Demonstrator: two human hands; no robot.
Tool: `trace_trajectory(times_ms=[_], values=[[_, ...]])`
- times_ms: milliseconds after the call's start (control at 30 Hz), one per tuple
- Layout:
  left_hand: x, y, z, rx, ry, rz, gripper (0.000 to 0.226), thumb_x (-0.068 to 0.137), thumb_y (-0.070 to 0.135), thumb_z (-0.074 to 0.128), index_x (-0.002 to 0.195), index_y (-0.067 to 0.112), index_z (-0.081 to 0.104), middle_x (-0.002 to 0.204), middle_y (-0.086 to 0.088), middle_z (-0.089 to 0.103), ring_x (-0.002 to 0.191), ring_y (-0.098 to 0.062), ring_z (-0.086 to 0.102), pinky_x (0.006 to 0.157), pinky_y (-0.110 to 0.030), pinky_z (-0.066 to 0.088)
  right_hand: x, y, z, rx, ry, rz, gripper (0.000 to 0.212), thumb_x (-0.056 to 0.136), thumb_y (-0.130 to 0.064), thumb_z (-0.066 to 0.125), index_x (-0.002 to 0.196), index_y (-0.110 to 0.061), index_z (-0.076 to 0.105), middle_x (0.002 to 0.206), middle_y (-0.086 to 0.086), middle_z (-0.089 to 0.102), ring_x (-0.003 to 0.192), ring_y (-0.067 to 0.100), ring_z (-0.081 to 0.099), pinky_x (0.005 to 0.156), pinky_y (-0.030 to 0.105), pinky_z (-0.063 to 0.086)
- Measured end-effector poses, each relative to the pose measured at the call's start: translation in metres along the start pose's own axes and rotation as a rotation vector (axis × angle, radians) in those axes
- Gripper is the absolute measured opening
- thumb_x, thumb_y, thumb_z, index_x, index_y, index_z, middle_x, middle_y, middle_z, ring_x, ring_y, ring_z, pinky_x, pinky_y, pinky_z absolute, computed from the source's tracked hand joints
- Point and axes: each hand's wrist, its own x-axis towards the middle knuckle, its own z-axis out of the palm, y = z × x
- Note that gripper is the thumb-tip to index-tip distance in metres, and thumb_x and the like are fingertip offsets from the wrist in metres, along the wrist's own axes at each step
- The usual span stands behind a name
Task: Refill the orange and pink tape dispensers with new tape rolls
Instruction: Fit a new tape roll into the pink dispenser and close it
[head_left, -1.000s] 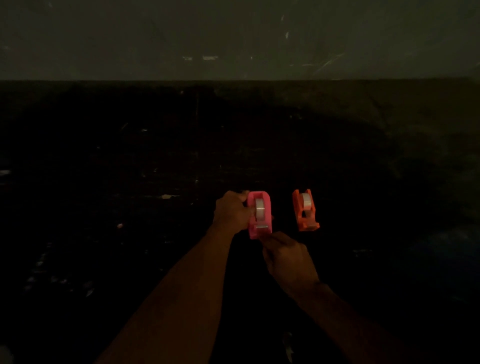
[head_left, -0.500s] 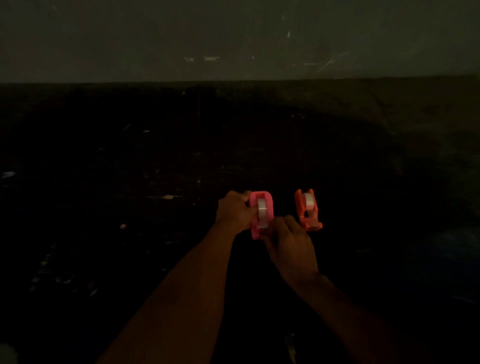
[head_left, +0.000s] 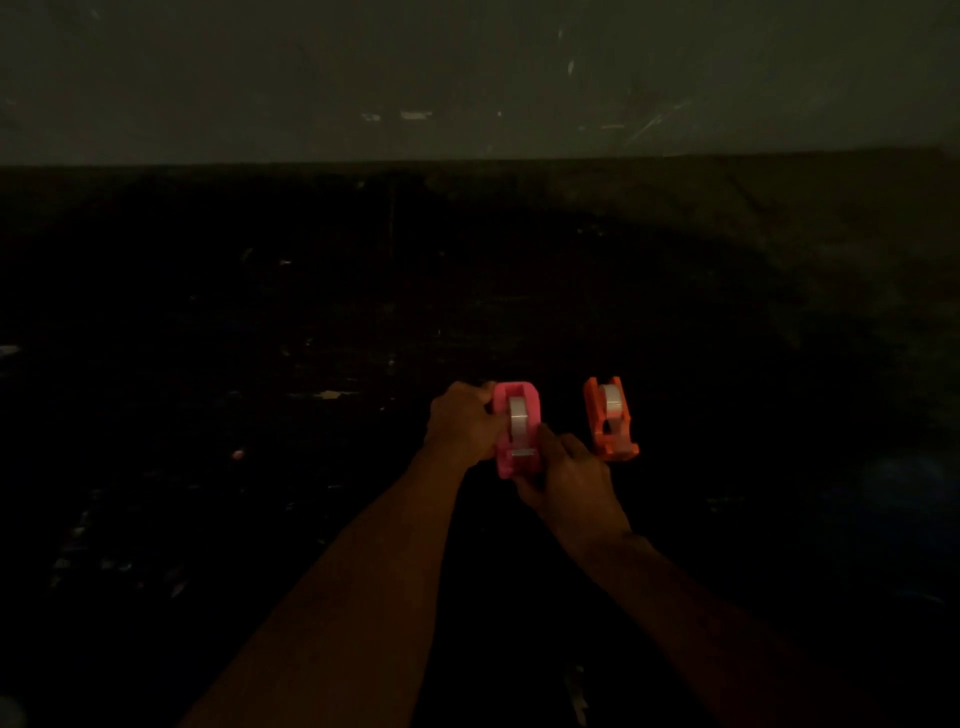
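Note:
The scene is very dark. A pink tape dispenser (head_left: 503, 457) stands on the dark surface with a pale tape roll (head_left: 517, 420) inside it. My left hand (head_left: 461, 421) grips its left side. My right hand (head_left: 569, 475) holds its near right corner, fingers against the cutter end. Just to the right stands an orange tape dispenser (head_left: 597, 421), also holding a pale tape roll (head_left: 612, 402), untouched by either hand.
The dark work surface (head_left: 311, 322) carries small pale scraps and specks, mostly on the left. A grey wall (head_left: 467, 78) rises behind it. Something faintly bluish (head_left: 898, 483) lies at the far right, too dim to identify.
My right hand has moved up from below the pink dispenser's near end to grip its right side. My left hand and the orange dispenser stayed in place.

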Motion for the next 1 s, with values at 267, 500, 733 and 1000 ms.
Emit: trace_trajectory(times_ms=[267, 500, 733, 1000], values=[[-0.002, 0.002, 0.0, -0.021, -0.007, -0.018, 0.04, 0.079, 0.027, 0.069, 0.119, 0.026, 0.064, 0.114, -0.009, 0.065, 0.103, -0.03, 0.067, 0.089, -0.047, 0.057, 0.005, 0.002, -0.001, -0.015, -0.057, 0.01, 0.059, 0.087, -0.034, 0.059, 0.137, -0.012, 0.039, 0.121, 0.011, 0.056, 0.104, 0.026, 0.059, 0.084, 0.036, 0.049], [-0.003, 0.002, -0.001, -0.066, -0.023, -0.052, 0.017, 0.084, 0.026, 0.068, 0.099, 0.033, 0.067, 0.112, -0.009, 0.065, 0.101, -0.028, 0.068, 0.087, -0.048, 0.057, 0.005, 0.001, -0.004, 0.004, -0.106, 0.02, 0.057, 0.088, -0.033, 0.059, 0.138, -0.015, 0.037, 0.125, 0.009, 0.055, 0.109, 0.023, 0.057, 0.087, 0.032, 0.048], [-0.004, -0.004, -0.002, -0.03, -0.011, -0.033, 0.043, 0.091, 0.018, 0.056, 0.134, 0.022, 0.052, 0.127, -0.016, 0.059, 0.109, -0.032, 0.064, 0.09, -0.05, 0.056, 0.004, -0.004, -0.008, 0.01, -0.144, 0.084, 0.06, 0.09, -0.031, 0.056, 0.142, -0.016, 0.031, 0.128, 0.011, 0.052, 0.11, 0.025, 0.057, 0.089, 0.035, 0.049], [-0.086, -0.017, 0.001, 0.314, 0.256, -0.053, 0.045, 0.1, 0.02, 0.042, 0.145, 0.015, 0.039, 0.142, -0.015, 0.05, 0.128, -0.028, 0.05, 0.102, -0.036, 0.042, -0.034, -0.006, -0.032, 0.007, -0.247, 0.139, 0.065, 0.089, -0.031, 0.058, 0.145, -0.016, 0.027, 0.142, 0.014, 0.041, 0.128, 0.029, 0.045, 0.103, 0.039, 0.04]])
